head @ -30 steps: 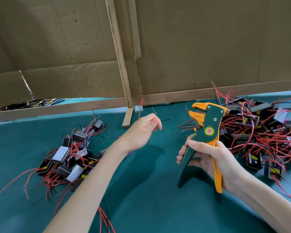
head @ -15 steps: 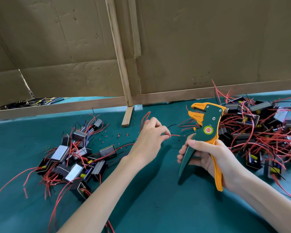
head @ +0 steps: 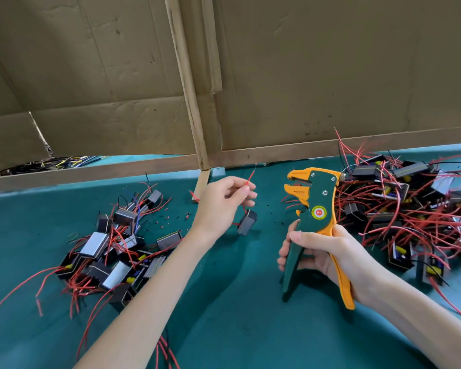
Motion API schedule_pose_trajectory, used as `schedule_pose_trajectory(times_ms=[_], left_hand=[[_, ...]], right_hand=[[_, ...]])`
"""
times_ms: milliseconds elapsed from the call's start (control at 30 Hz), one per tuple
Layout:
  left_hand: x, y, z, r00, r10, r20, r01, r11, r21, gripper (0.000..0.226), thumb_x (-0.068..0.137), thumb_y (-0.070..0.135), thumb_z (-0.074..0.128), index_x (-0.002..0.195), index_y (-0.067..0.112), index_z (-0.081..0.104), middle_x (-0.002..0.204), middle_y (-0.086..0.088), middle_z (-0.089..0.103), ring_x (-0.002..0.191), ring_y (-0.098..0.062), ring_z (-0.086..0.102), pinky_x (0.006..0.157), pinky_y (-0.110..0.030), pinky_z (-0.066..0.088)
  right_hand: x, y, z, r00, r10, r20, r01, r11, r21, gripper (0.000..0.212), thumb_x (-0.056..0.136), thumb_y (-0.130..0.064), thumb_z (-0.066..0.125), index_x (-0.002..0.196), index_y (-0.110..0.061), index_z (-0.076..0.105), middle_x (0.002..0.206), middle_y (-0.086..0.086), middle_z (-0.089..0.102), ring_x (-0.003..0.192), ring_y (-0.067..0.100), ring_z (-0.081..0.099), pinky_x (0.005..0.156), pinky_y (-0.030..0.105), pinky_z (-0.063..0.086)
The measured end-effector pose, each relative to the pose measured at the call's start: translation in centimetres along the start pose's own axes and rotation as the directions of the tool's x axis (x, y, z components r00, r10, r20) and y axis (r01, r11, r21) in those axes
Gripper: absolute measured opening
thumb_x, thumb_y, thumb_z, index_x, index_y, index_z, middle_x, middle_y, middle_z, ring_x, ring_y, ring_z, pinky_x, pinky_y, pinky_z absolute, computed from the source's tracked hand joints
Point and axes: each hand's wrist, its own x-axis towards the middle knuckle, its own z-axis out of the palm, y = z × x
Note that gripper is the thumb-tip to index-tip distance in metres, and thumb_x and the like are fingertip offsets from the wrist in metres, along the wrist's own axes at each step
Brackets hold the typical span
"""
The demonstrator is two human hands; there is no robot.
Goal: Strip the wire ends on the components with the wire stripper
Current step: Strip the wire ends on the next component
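My left hand point(head: 224, 201) pinches a red wire point(head: 250, 179) whose free end points up and right. A small black component point(head: 246, 222) dangles from that wire just above the green table point(head: 224, 302). My right hand point(head: 322, 251) grips the handles of the green and orange wire stripper point(head: 317, 209), held upright with its orange jaws apart and facing left. A gap of bare table separates the wire end from the jaws.
A pile of black components with red wires point(head: 112, 249) lies at the left. A bigger tangled pile point(head: 415, 206) fills the right side. Cardboard walls point(head: 330, 75) stand behind the table. Small bits of cut insulation point(head: 176, 218) dot the cloth.
My left hand has lifted one component out of the left pile by its red wire and carried it right, toward the stripper. My right hand and the stripper have stayed put.
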Motion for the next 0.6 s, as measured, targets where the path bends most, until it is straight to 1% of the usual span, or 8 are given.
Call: schedule_pose_trajectory(times_ms=[100,167,233,333,467,500,533,600], left_hand=[[0.1,1.0,-0.6,0.994,0.099,0.039,-0.099,0.995,0.007,0.016,0.094,0.009,0.057,0.093,0.017,0.071,0.074,0.015,0.066,0.062,-0.001,0.058,0.069,-0.012,0.046],[0.0,1.7,-0.9,0.987,0.136,0.088,-0.139,0.99,0.028,0.015,0.093,0.013,0.061,0.092,0.022,0.072,0.068,0.02,0.064,0.058,0.0,0.055,0.061,-0.011,0.043],[-0.1,2.2,-1.3,0.98,0.145,0.137,-0.15,0.988,0.028,0.013,0.09,0.014,0.065,0.09,0.024,0.073,0.065,0.017,0.062,0.057,-0.004,0.053,0.056,-0.011,0.041],[-0.2,2.8,-1.6,0.971,0.153,0.182,-0.148,0.988,-0.041,0.009,0.087,0.012,0.069,0.084,0.02,0.073,0.071,0.003,0.063,0.055,-0.01,0.049,0.059,-0.019,0.042],[-0.2,3.0,-1.7,0.967,0.137,0.215,-0.128,0.99,-0.054,0.006,0.084,0.014,0.072,0.08,0.018,0.073,0.073,0.003,0.066,0.059,-0.004,0.051,0.06,-0.016,0.04],[-0.2,3.0,-1.7,0.966,0.133,0.221,-0.124,0.991,-0.056,0.005,0.083,0.015,0.073,0.08,0.018,0.073,0.074,0.001,0.067,0.063,-0.006,0.052,0.063,-0.018,0.04],[-0.2,3.0,-1.7,0.965,0.131,0.227,-0.121,0.991,-0.059,0.004,0.083,0.016,0.074,0.08,0.019,0.073,0.076,-0.003,0.068,0.069,-0.01,0.054,0.067,-0.022,0.041],[-0.3,3.2,-1.7,0.963,0.135,0.235,-0.124,0.99,-0.062,0.003,0.08,0.023,0.074,0.08,0.02,0.074,0.083,-0.017,0.069,0.074,-0.022,0.052,0.072,-0.034,0.04]], right_hand=[[0.2,0.2,-0.1,0.999,0.022,0.033,-0.021,0.999,-0.033,0.011,0.073,-0.018,0.076,0.078,-0.009,0.072,0.08,0.026,0.067,0.075,0.044,0.068,0.073,0.052,0.058],[0.2,0.3,-0.1,0.997,0.027,0.072,-0.023,0.999,-0.048,0.019,0.07,-0.024,0.08,0.08,-0.009,0.071,0.081,0.025,0.067,0.077,0.045,0.068,0.074,0.052,0.057],[0.0,0.3,0.0,0.994,0.025,0.107,-0.02,0.998,-0.053,0.028,0.068,-0.029,0.085,0.081,-0.009,0.07,0.082,0.026,0.067,0.078,0.046,0.068,0.076,0.052,0.057],[-0.2,0.3,0.1,0.99,0.012,0.142,-0.007,0.999,-0.036,0.038,0.064,-0.034,0.089,0.083,-0.008,0.069,0.083,0.026,0.067,0.078,0.044,0.067,0.076,0.051,0.056],[-0.4,0.1,0.2,0.986,0.001,0.165,0.005,0.999,-0.033,0.038,0.065,-0.033,0.089,0.085,-0.007,0.069,0.082,0.026,0.066,0.077,0.044,0.067,0.077,0.053,0.056],[-0.4,0.0,0.3,0.985,0.001,0.171,0.005,0.999,-0.039,0.038,0.065,-0.033,0.089,0.085,-0.007,0.068,0.082,0.026,0.066,0.077,0.045,0.066,0.077,0.054,0.056],[-0.4,0.0,0.3,0.984,0.003,0.176,0.005,0.999,-0.045,0.039,0.065,-0.032,0.089,0.086,-0.007,0.068,0.082,0.026,0.067,0.077,0.045,0.066,0.078,0.054,0.056],[-0.5,0.0,0.4,0.983,0.007,0.184,0.004,0.998,-0.059,0.039,0.066,-0.033,0.088,0.087,-0.007,0.068,0.083,0.026,0.067,0.078,0.046,0.066,0.077,0.053,0.056]])
